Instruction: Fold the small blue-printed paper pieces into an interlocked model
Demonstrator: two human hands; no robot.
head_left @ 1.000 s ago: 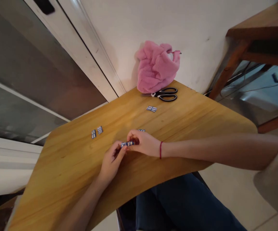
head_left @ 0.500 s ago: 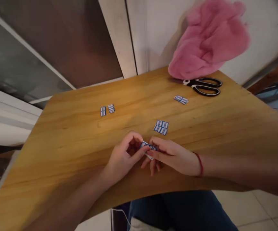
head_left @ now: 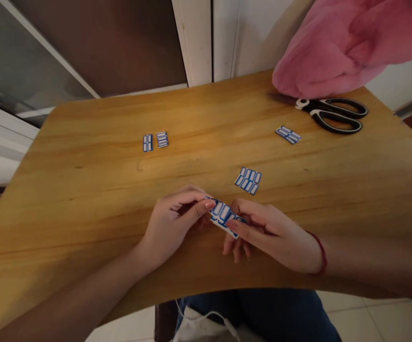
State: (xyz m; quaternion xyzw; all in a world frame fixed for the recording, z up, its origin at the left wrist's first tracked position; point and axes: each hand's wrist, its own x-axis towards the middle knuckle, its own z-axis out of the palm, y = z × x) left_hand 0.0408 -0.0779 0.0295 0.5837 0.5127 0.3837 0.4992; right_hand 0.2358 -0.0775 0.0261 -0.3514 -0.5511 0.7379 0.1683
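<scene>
Above the table's near side, a small sheet of blue-bordered white labels [head_left: 223, 213] is pinched between both hands. My left hand [head_left: 177, 223] grips its left end, thumb on top. My right hand [head_left: 263, 230], with a red cord at the wrist, holds the right end between thumb and index finger, the other fingers hanging below. Just beyond the right hand lies a label piece [head_left: 248, 180]. Another label piece [head_left: 288, 135] is further back on the right. Two small label pieces, one [head_left: 148, 142] beside another [head_left: 162, 139], lie at the left.
Black-handled scissors [head_left: 334, 114] lie at the table's back right, blades partly under a pink fluffy cloth [head_left: 334, 52]. The wooden table [head_left: 102, 190] meets a wall and a framed panel at the back. A white cable [head_left: 206, 314] hangs by the lap below the front edge.
The view has shifted closer to the table. My left thumb has moved apart from my right thumb, so more of the label sheet shows between them. The other label pieces stay put.
</scene>
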